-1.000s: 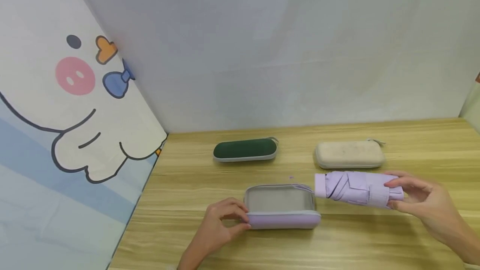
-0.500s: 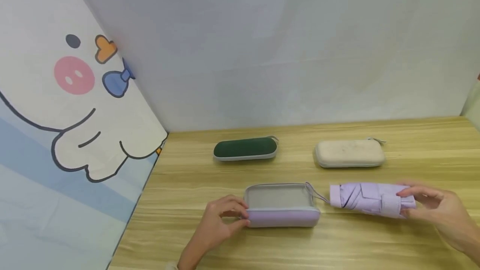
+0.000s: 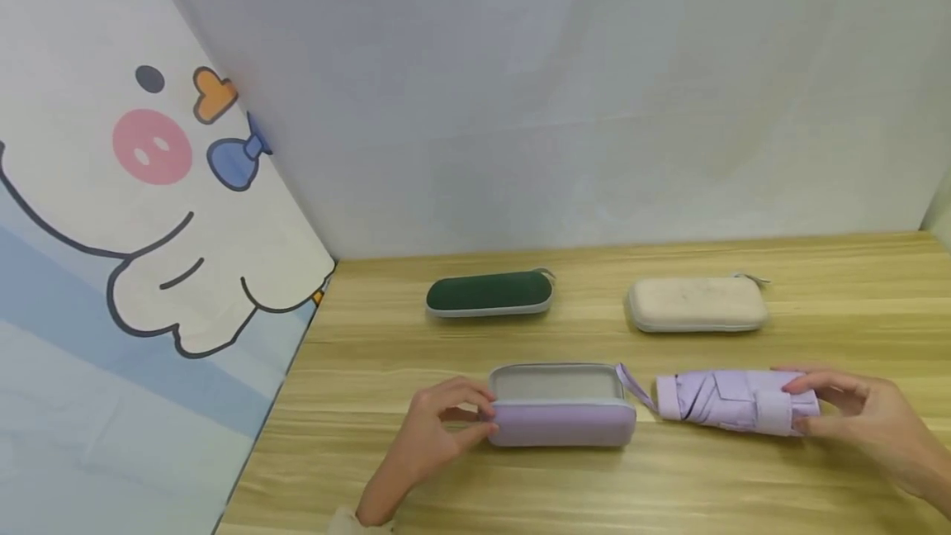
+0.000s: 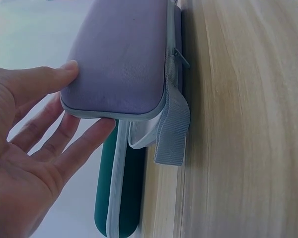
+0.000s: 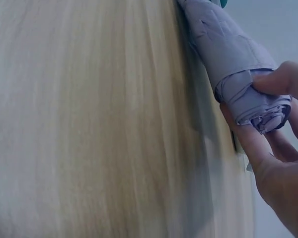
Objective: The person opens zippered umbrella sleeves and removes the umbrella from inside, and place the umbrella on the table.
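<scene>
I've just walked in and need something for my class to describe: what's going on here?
A person is working with both hands at a wood-grain table. The left hand pinches the left end of an open purple case, its grey inside showing. The right hand holds the right end of a folded lilac umbrella, outside the case, to its right. Whether the umbrella touches the table is hard to tell. Behind lie a green case and a cream case, both closed.

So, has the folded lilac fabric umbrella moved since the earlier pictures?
Yes, the umbrella moved right and lower in view, relative to the cream oblong case.
</scene>
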Demonstrator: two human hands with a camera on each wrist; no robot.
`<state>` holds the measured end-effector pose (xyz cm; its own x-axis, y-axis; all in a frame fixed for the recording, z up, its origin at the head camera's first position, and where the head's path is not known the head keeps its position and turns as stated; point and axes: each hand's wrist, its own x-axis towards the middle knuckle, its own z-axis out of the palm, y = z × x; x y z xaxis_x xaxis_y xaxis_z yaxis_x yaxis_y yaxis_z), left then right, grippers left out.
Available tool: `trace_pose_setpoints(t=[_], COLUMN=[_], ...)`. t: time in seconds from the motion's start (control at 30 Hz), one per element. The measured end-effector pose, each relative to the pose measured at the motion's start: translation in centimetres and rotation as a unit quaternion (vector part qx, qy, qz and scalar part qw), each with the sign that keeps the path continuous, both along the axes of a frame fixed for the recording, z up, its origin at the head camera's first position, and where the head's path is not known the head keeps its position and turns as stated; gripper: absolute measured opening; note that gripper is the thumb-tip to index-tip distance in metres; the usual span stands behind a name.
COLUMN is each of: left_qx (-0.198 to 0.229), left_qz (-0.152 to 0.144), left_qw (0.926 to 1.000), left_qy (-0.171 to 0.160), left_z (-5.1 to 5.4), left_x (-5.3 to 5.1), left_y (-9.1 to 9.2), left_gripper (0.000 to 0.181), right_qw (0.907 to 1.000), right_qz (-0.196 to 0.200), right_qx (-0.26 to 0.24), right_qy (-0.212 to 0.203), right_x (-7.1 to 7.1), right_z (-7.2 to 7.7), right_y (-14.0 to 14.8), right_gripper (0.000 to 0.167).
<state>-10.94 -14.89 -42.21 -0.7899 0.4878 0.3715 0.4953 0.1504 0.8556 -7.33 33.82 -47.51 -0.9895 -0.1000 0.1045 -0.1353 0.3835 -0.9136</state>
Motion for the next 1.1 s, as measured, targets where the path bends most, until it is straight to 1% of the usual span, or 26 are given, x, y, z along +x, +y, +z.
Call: trace_pose_setpoints(t=[0.07,0.23,0.37,0.5,0.6,0.73,0.77,0.87,0.93,1.0,1.1], left_qx=[-0.002,0.001,-0.006,-0.017,-0.024,-0.04,-0.044,-0.051,-0.053,-0.053,-0.056], left_qz=[0.002,0.003,0.007,0.007,0.01,0.027,0.031,0.041,0.042,0.04,0.036], left_qw=[1.0,1.0,0.9999,0.9997,0.9993,0.9979,0.9976,0.9966,0.9962,0.9959,0.9951], left_qy=[0.0,-0.002,-0.007,-0.013,-0.026,-0.043,-0.045,-0.05,-0.055,-0.061,-0.073], left_z=[0.0,0.0,0.0,-0.2,-0.4,-0.4,-0.3,-0.3,-0.2,-0.1,-0.1], left_x=[-0.1,-0.3,-0.6,-1.1,-1.5,-2.0,-2.0,-2.3,-2.5,-2.7,-3.0], left_y=[0.1,0.3,0.4,0.5,0.5,0.7,0.7,0.8,0.8,0.8,0.7], left_gripper=[0.015,0.015,0.015,0.014,0.013,0.013,0.013,0.012,0.012,0.012,0.014], right_qw=[0.9999,0.9996,0.9992,0.9986,0.9973,0.9941,0.9935,0.9909,0.9877,0.9834,0.9737], right_qz=[0.009,0.007,0.007,0.014,0.019,0.025,0.031,0.059,0.07,0.069,0.041], right_qx=[0.01,0.028,0.04,0.049,0.067,0.094,0.094,0.097,0.113,0.14,0.2], right_qy=[0.002,-0.001,-0.002,0.011,0.024,0.049,0.056,0.072,0.082,0.092,0.101], right_x=[0.0,-0.3,-0.6,-0.9,-1.2,-1.6,-1.6,-1.9,-2.1,-2.3,-2.6], right_z=[-0.3,-0.9,-1.3,-1.4,-1.3,-1.4,-1.4,-1.3,-1.0,-0.5,0.4], right_y=[0.2,0.5,0.7,0.9,0.8,0.8,0.8,0.9,0.9,0.8,0.6], right_gripper=[0.028,0.028,0.027,0.027,0.029,0.032,0.033,0.037,0.039,0.04,0.039])
